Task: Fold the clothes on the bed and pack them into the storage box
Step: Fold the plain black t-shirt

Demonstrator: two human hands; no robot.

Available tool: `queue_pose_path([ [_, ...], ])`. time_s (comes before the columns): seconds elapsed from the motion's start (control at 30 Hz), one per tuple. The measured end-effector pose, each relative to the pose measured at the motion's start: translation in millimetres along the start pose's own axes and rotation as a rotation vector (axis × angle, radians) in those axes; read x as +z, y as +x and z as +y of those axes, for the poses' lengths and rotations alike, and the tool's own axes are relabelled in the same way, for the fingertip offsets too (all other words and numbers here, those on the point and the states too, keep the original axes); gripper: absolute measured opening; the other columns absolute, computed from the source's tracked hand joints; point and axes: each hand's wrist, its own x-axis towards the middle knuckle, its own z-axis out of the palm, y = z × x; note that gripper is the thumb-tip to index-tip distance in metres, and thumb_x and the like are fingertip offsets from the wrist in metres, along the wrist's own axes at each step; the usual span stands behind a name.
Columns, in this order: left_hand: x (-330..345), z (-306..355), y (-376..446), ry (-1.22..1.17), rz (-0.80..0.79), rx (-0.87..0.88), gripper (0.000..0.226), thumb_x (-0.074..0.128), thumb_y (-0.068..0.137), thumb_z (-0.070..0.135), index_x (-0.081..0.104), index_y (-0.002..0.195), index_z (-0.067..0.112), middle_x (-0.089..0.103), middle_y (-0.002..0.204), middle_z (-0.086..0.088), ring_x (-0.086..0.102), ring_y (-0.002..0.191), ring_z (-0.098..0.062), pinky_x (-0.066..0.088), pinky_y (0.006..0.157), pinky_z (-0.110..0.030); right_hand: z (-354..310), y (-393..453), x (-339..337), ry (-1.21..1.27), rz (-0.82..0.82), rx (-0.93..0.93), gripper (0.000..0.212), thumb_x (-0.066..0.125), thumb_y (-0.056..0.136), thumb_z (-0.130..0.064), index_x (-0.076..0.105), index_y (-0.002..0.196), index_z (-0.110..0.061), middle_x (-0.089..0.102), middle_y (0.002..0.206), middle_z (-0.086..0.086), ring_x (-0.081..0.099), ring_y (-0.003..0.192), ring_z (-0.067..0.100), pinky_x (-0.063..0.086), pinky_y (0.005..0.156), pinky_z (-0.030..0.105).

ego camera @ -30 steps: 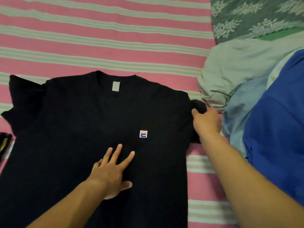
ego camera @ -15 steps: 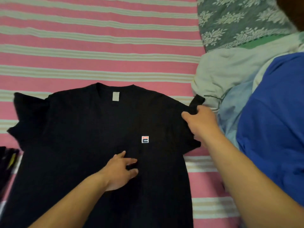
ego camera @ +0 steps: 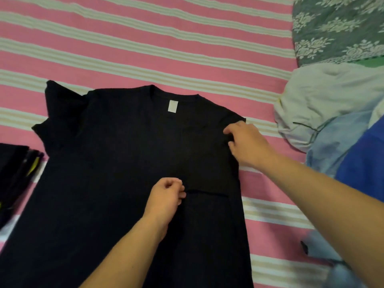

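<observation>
Dim, soft lighting; slight blur, wide-angle distortion.

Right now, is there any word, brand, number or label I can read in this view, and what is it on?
No text can be read.
Neck tag inside the collar of the black T-shirt: a pale rectangle, any print on it too blurred to read.
Nothing else in view shows lettering.

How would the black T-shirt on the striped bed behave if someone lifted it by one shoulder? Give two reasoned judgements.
The black T-shirt would probably droop and lose its fold: its right sleeve already lies folded over the chest under the right hand, and its other sleeve is rumpled. It likely feels light, being thin cloth lying flat on the striped sheet.
</observation>
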Motion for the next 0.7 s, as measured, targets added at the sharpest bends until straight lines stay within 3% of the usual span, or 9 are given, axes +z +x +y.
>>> queue_pose_path([
  [0.07,-3,-16,-31,0.251,0.022,0.100,0.014,0.055,0.101,0.027,0.066,0.092,0.031,0.072,0.089,0.001,0.070,0.081,-0.017,0.059,0.075,-0.038,-16,22,-2,-0.093,-0.032,-0.135,0.048,0.061,0.091,-0.016,0.052,0.139,-0.017,0.049,0.140,0.009,0.044,0.125,0.036,0.041,0.105,0.047],
  [0.13,-10,-50,-76,0.362,-0.047,0.111,0.019,0.056,0.099,0.032,0.064,0.082,0.029,0.069,0.075,0.001,0.064,0.064,-0.013,0.056,0.063,-0.037,-47,34,3,-0.145,0.002,-0.186,0.048,0.065,0.090,-0.028,0.051,0.135,-0.015,0.047,0.135,0.012,0.047,0.119,0.036,0.047,0.097,0.048],
  [0.23,1,-111,-139,0.528,-0.084,0.097,0.028,0.062,0.096,0.040,0.053,0.077,0.021,0.056,0.060,0.006,0.049,0.056,-0.005,0.049,0.064,-0.037,-86,31,21,0.152,-0.126,0.109,0.081,0.064,0.087,-0.055,0.031,0.146,-0.011,0.046,0.136,0.014,0.056,0.113,0.036,0.053,0.090,0.047],
  [0.33,40,-169,-184,0.786,-0.075,0.091,0.037,0.059,0.086,0.061,0.046,0.080,0.027,0.054,0.078,0.012,0.054,0.076,-0.006,0.047,0.069,-0.030,-100,15,50,0.214,-0.294,0.317,0.103,0.067,0.086,-0.058,0.007,0.157,-0.014,0.028,0.154,0.017,0.044,0.132,0.040,0.046,0.103,0.046],
  [0.43,75,-210,-208,1.088,-0.135,0.129,0.041,0.061,0.054,0.059,0.060,0.078,0.026,0.053,0.088,0.001,0.056,0.080,-0.023,0.048,0.053,-0.039,-106,4,67,0.164,-0.176,0.328,0.092,0.069,0.089,-0.040,0.012,0.155,-0.011,0.024,0.153,0.020,0.037,0.136,0.041,0.042,0.103,0.045],
  [0.5,95,-234,-218,1.198,-0.139,0.107,0.043,0.067,0.037,0.044,0.061,0.072,0.020,0.054,0.083,-0.005,0.047,0.079,-0.028,0.042,0.056,-0.042,-109,2,64,0.167,-0.128,0.326,0.083,0.068,0.090,-0.028,0.017,0.153,-0.009,0.032,0.150,0.020,0.042,0.134,0.039,0.044,0.102,0.044],
  [0.6,107,-236,-228,1.228,-0.141,0.118,0.029,0.067,0.043,0.030,0.058,0.068,0.018,0.052,0.076,-0.006,0.047,0.073,-0.028,0.034,0.059,-0.039,-79,16,43,0.616,-0.024,0.470,0.063,0.061,0.089,-0.018,0.037,0.146,-0.007,0.053,0.139,0.013,0.056,0.124,0.033,0.049,0.102,0.040],
  [0.67,110,-236,-228,1.227,-0.065,0.160,0.009,0.052,0.060,0.021,0.055,0.067,0.017,0.050,0.074,-0.006,0.050,0.066,-0.029,0.036,0.054,-0.038,-31,14,14,1.020,0.123,0.632,0.042,0.053,0.083,-0.017,0.060,0.125,-0.011,0.067,0.117,0.006,0.067,0.104,0.025,0.058,0.085,0.037],
  [0.7,112,-239,-226,1.214,-0.037,0.174,0.012,0.043,0.064,0.017,0.054,0.066,0.016,0.048,0.073,-0.006,0.050,0.063,-0.029,0.037,0.051,-0.037,-2,3,-1,1.128,0.174,0.714,0.035,0.048,0.084,-0.011,0.065,0.115,-0.012,0.069,0.105,0.004,0.068,0.093,0.023,0.058,0.073,0.035],
])
